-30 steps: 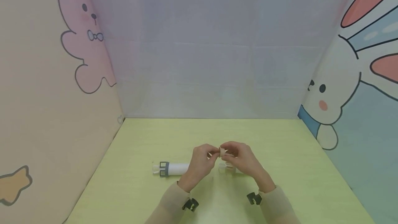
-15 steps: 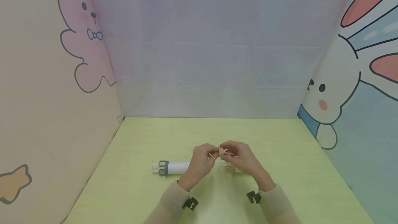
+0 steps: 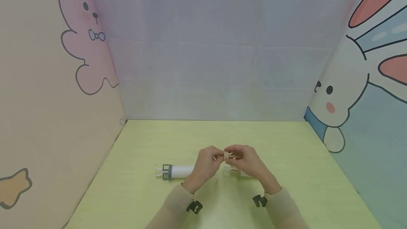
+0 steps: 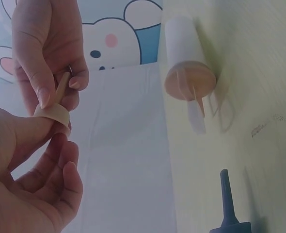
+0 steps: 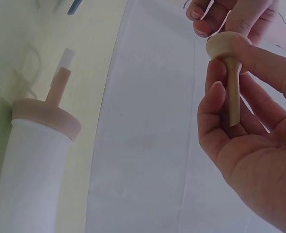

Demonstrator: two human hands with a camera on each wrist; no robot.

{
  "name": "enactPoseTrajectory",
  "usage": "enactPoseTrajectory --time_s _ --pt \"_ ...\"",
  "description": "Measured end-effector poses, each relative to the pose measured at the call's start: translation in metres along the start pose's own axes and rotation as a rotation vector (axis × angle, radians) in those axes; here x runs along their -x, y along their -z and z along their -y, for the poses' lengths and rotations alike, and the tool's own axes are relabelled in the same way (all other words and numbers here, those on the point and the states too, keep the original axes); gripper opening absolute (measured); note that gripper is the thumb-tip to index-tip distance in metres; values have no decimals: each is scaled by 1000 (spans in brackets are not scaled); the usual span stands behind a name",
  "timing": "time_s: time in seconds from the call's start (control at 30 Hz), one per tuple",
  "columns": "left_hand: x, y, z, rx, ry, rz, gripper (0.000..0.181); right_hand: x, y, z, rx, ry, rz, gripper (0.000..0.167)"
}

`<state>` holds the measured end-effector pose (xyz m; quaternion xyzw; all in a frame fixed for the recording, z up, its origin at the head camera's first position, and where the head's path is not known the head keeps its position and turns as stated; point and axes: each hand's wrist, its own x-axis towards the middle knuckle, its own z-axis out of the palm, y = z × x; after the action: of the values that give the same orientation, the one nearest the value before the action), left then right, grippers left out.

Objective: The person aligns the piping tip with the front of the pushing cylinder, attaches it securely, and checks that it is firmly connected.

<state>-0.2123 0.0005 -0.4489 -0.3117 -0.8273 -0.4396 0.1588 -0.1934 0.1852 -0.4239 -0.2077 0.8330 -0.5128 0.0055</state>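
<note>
Both hands meet above the table, around a small beige cap (image 3: 226,156) with a slim prong. My left hand (image 3: 206,163) pinches the cap's rim from the left between thumb and fingers. From the other side, my right hand (image 3: 249,160) grips the cap too; in the right wrist view its thumb presses the cap's edge and the prong (image 5: 234,97) points down toward the palm. Part of the cap is hidden by fingertips. Below the right hand lies a white tube (image 5: 34,170) whose pinkish-beige collar (image 5: 46,116) bears prongs.
Left of the left hand, another white tube (image 3: 182,171) with a blue-grey pronged collar (image 3: 170,172) lies on the yellow-green table (image 3: 152,140), partly hidden by that hand. A pale back wall (image 3: 203,63) and printed side panels (image 3: 375,144) enclose the table.
The hands and the cap stay almost in place, with only slight shifts of the fingers. Both tubes lie where they were.
</note>
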Motion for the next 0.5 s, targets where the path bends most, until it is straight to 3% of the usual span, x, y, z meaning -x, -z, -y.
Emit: enactPoseTrajectory --time_s 0.2,0.3,0.4,0.5 --pt "1 -1 1 -11 -2 10 6 2 1 3 -14 -16 28 30" --pt "1 -2 1 -27 7 7 5 1 1 -11 -24 -6 17 31" --pt "2 -3 3 -59 38 18 5 2 3 -16 -19 -1 -5 31" --pt "4 -8 7 -140 101 76 10 5 6 -20 -6 -5 -33 30"
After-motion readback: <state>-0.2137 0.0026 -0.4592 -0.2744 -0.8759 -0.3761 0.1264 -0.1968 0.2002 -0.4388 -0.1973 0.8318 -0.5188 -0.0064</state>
